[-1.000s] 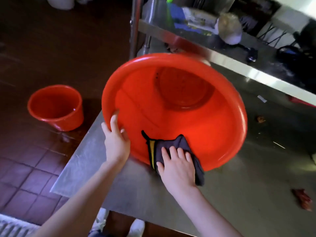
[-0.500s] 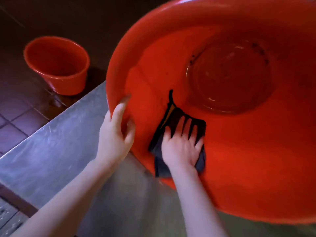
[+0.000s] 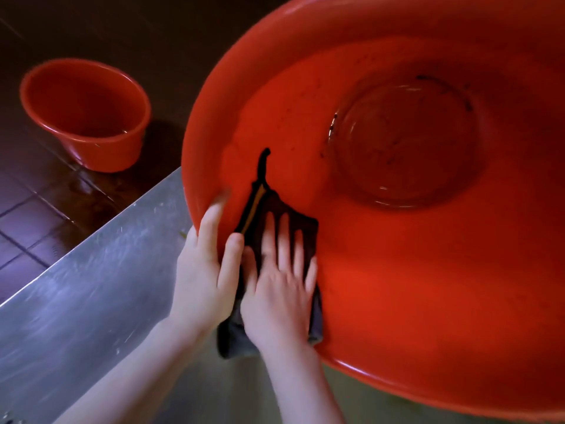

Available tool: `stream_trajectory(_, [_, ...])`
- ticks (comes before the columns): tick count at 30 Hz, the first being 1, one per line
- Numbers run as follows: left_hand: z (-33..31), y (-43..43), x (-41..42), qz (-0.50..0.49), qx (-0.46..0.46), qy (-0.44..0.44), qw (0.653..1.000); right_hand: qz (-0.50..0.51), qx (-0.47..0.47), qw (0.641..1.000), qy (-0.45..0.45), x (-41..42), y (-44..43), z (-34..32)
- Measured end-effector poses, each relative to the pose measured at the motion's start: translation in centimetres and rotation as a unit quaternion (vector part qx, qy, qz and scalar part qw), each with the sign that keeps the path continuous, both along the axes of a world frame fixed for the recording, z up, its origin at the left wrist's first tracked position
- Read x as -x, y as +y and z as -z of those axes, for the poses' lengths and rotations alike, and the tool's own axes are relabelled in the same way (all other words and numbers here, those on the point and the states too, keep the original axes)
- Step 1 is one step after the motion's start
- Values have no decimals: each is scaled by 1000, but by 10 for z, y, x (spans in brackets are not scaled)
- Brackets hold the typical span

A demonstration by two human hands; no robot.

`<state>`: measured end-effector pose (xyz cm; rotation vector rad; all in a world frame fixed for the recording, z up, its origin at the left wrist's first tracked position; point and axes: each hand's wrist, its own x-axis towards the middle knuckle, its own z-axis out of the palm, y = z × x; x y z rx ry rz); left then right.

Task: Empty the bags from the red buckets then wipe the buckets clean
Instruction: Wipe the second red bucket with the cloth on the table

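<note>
Steel worktop (image 3: 91, 295) carries the large red bucket (image 3: 397, 286), which lies tipped on its side with its open mouth turned toward the camera, filling the view from 12 o'clock round to 5 o'clock. Its round base shows deep inside at about 1 o'clock, with dark specks and smears along the edge of the base.

The left hand (image 3: 201, 270) is on the bucket's rim at about 8 o'clock of the mouth. Its grip is closed on the rim: the thumb lies over the inner side and a long finger runs up along the edge, its tip blurred.

The right hand (image 3: 275, 295) sits just beside the left, touching it, at about 7 o'clock of the mouth. Its grip is open, the fingers straight and spread, pressing a dark cloth (image 3: 235, 338) flat against the inner wall. The cloth has a yellow stripe along one edge and a thin dark loop that points up toward 12 o'clock; its lower end hangs out over the rim beneath the wrist.

A smaller red bucket (image 3: 85, 117) stands upright on the dark tiled floor (image 3: 36, 209) at 10 o'clock, well apart from the worktop's edge, its mouth facing up.
</note>
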<state>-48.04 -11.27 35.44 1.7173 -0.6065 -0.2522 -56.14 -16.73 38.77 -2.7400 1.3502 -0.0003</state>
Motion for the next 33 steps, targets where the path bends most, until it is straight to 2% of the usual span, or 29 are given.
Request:
stream_trajectory(2, [-1, 1, 0, 6, 4, 7, 1000, 10, -10, 1000, 5, -1, -4, 0])
stream_trajectory(5, [-2, 2, -1, 6, 8, 14, 1000, 82, -2, 996, 28, -16, -66, 7])
stream_trajectory(8, [-2, 1, 0, 20, 13, 20, 1000, 197, -96, 975, 19, -37, -137, 4])
stream_trajectory(10, [-2, 0, 0, 22, 21, 18, 999, 227, -113, 967, 22, -47, -157, 1])
stream_trajectory(13, [0, 0, -1, 12, 14, 32, 999, 198, -93, 975, 27, -44, -130, 3])
stream_trajectory(17, [-1, 1, -1, 15, 10, 12, 1000, 59, -9, 998, 24, -12, -30, 3])
stream_trajectory(19, [-3, 1, -1, 20, 20, 19, 999, 35, -11, 999, 16, -6, -5, 1])
stream_trajectory(21, [-4, 1, -2, 19, 18, 29, 999, 45, -18, 998, 37, -11, -21, 2])
stream_trajectory(24, [-5, 3, -4, 19, 20, 24, 999, 106, -27, 992, 64, -33, -90, 7])
stream_trajectory(28, [-12, 6, -5, 71, 15, 8, 997, 209, -102, 972, 16, -58, -162, 5])
stream_trajectory(31, [-33, 10, -16, 51, -40, -59, 996, 178, -80, 981, 12, -51, -165, 10])
stream_trajectory(33, [-62, 6, -40, -5, -40, -156, 987, 137, -48, 989, 39, -39, -162, 11])
